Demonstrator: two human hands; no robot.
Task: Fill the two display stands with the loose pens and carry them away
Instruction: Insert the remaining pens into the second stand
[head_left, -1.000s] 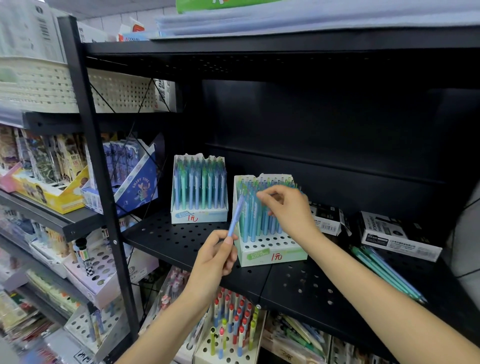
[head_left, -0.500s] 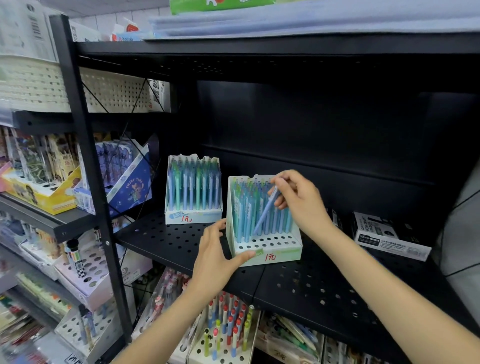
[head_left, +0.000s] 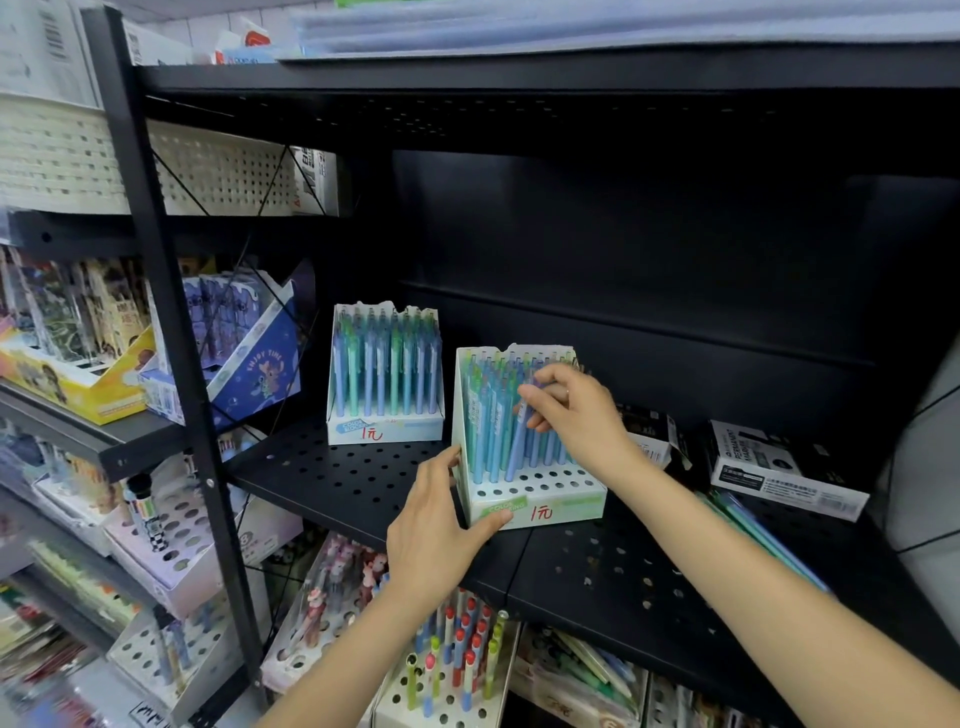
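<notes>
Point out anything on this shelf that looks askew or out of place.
Loose pens lie flat on the black shelf at the right, not in a stand. The near stand sits turned at an angle to the far stand and has empty front holes.

loose pens (head_left: 769, 540) partly behind forearm
</notes>
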